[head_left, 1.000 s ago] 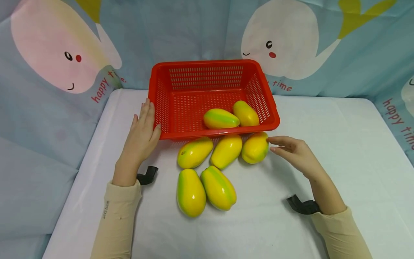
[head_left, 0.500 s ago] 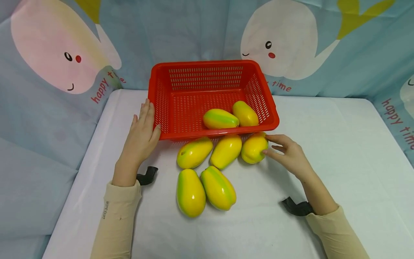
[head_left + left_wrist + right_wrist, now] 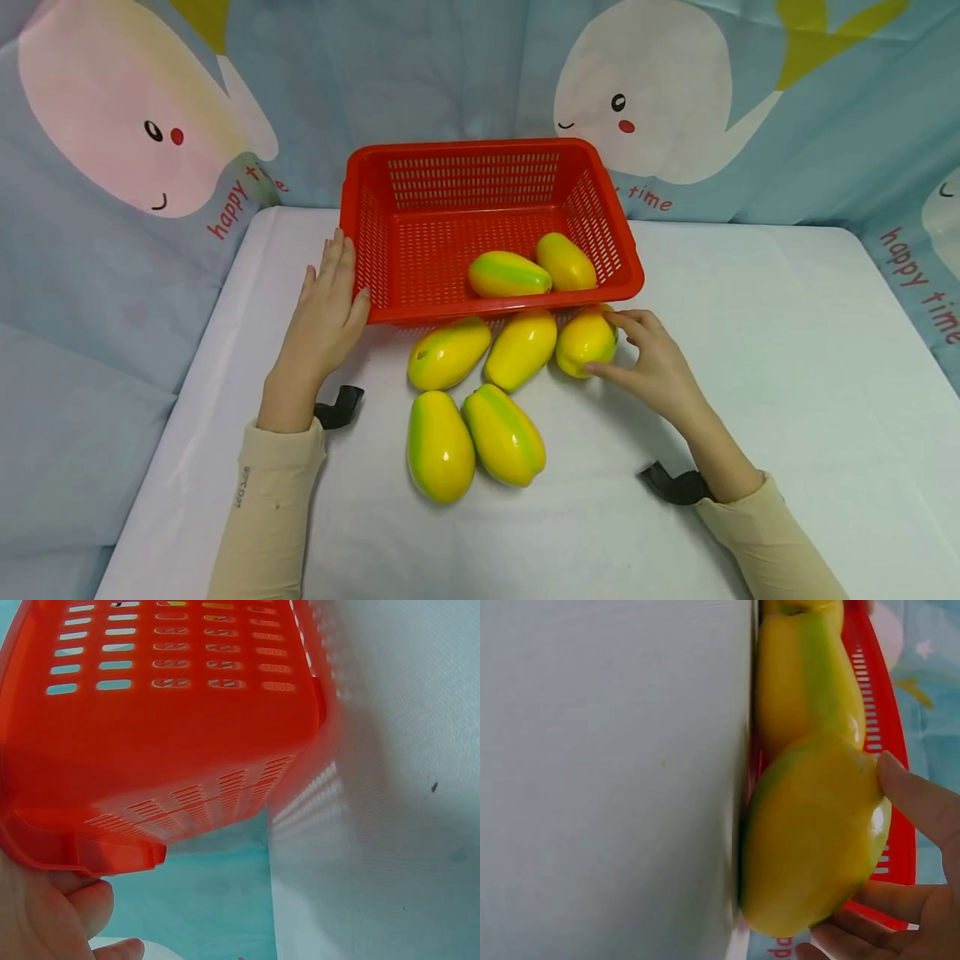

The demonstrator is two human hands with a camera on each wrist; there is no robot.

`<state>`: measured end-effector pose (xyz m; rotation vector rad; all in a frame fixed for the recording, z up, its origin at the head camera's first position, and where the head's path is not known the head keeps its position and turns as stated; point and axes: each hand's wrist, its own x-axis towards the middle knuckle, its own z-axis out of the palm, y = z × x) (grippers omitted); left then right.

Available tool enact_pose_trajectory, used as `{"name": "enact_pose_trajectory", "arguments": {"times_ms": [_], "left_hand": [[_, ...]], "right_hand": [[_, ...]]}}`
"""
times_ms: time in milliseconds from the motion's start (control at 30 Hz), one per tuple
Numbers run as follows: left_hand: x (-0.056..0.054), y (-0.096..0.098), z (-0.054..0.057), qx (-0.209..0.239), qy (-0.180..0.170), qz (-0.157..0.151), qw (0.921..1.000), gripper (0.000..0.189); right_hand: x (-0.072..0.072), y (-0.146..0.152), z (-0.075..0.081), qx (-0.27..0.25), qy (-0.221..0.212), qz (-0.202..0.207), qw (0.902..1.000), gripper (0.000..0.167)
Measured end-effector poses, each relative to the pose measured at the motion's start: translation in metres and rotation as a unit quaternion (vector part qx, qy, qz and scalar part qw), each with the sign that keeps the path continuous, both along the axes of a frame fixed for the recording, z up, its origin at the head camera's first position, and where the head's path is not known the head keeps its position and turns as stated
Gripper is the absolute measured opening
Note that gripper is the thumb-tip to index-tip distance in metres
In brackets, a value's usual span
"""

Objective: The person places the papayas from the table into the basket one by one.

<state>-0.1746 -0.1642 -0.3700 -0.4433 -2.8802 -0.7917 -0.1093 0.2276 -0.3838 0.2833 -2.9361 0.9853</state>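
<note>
A red plastic basket [image 3: 442,313] stands at the back of the table with two papayas, one a green-striped papaya [image 3: 510,275], inside at its near right. My left hand [image 3: 318,317] rests along the basket's left rim, its fingers straight. Just in front of the basket, my right hand [image 3: 651,358] holds the rightmost papaya [image 3: 581,343] between thumb and fingers; the right wrist view shows the thumb on one side of this papaya [image 3: 810,840] and the fingers on the other. Left of it lie a middle papaya [image 3: 522,350] and a left papaya [image 3: 448,354].
Nearer on the white table [image 3: 600,517] lie two more papayas, a left one [image 3: 441,447] and a right one [image 3: 505,435], side by side. Behind the basket hangs a blue curtain [image 3: 442,75] printed with whales. A black strap piece [image 3: 675,485] shows at each wrist.
My right hand has moved left, its thumb passing to the near side of the rightmost papaya and its fingers to the far side. My left hand and the basket stay in place.
</note>
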Motion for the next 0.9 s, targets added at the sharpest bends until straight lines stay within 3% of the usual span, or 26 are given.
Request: {"name": "enact_pose_trajectory", "arguments": {"times_ms": [233,533,700,900], "left_hand": [[-0.001,0.0,-0.002,-0.003,0.004,0.0,1.0,0.063],[0.0,0.001,0.0,-0.003,0.008,0.002,1.0,0.062],[0.0,0.001,0.0,-0.001,0.003,0.002,1.0,0.062],[0.001,0.001,0.0,0.001,0.002,0.004,1.0,0.063]], "right_hand": [[0.0,0.008,0.004,0.002,-0.012,0.015,0.9998,0.071],[-0.009,0.035,-0.001,-0.06,-0.017,0.098,0.9932,0.063],[-0.011,0.029,-0.005,-0.071,-0.028,0.072,0.9945,0.064],[-0.009,0.017,-0.006,-0.049,-0.061,0.036,0.9962,0.081]]}}
